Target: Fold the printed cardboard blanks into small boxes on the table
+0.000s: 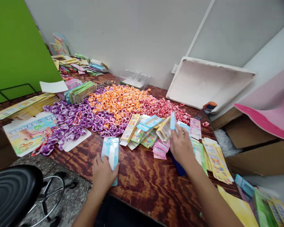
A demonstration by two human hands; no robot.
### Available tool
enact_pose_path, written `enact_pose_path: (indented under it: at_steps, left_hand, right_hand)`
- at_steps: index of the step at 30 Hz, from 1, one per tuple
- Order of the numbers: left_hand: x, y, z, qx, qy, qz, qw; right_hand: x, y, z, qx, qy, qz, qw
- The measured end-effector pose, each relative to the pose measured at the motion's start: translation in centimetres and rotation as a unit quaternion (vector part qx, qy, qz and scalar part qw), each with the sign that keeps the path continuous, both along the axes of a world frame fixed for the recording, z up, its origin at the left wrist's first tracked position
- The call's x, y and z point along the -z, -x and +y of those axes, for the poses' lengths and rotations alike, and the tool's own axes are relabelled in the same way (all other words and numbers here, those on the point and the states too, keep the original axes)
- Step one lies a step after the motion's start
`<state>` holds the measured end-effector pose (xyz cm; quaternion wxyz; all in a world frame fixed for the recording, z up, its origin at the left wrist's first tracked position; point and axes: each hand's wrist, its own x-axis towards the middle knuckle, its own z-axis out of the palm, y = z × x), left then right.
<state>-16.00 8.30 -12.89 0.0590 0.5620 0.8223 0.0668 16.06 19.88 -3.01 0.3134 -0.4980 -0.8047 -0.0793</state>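
Note:
My left hand (103, 174) is closed around the lower part of a light blue printed carton (110, 145), fingers at its left edge and thumb at its right. This carton lies on or just over the wooden table. Further right, my right hand (181, 145) grips a second light blue carton (172, 120), seen narrow side on and held upright. Under and beside it lies a heap of small printed boxes: a yellow box (130, 128), a green box (150, 139) and a pink box (161, 147) among them. My right fingers are partly hidden.
Behind the boxes spread purple striped links (71, 118), orange links (118, 101) and red links (156, 105). Yellow flat cartons (216, 157) lie at the right edge. A white board (208, 82) leans on the wall. A black stool (13, 192) stands at left.

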Motion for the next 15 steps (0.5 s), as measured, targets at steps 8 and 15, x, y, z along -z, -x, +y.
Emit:
enact_pose_path:
  at_steps: [8, 15]
  left_hand:
    - [-2.1, 4.6, 3.9, -0.119, 0.089, -0.080, 0.986]
    - [-2.0, 6.7, 5.4, -0.162, 0.112, -0.201, 0.960]
  right_hand:
    - [3.5, 4.5, -5.2, -0.162, 0.081, 0.037, 0.983]
    - [10.0, 10.8, -14.2, -0.130, 0.209, 0.189, 0.951]
